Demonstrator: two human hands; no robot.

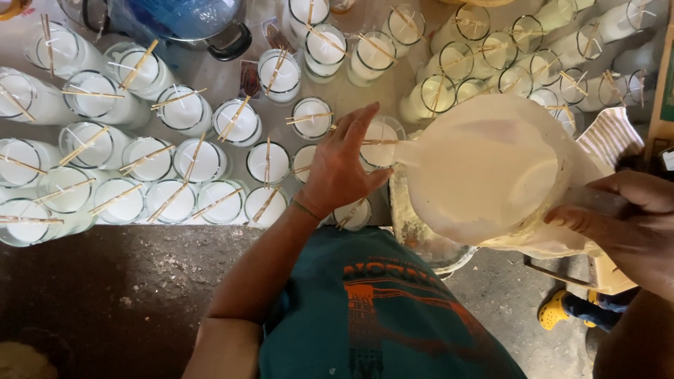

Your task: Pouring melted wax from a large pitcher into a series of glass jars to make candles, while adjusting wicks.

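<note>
My right hand (pixel 625 221) grips the handle of a large wax-caked pitcher (pixel 491 175) full of pale liquid wax, tilted left. Its spout pours into a glass candle jar (pixel 380 140). My left hand (pixel 342 165) rests against that jar's left side, fingers spread along its rim. Thin wooden sticks lie across the jar mouths, holding the wicks.
Several white-filled glass jars (pixel 182 112) with wooden sticks cover the table (pixel 217 74), left and back. A big metal pot (pixel 189 21) stands at the back. A wax-crusted bowl (pixel 428 242) sits under the pitcher. The dark floor (pixel 105 295) lies below; a yellow shoe (pixel 554 309) shows at right.
</note>
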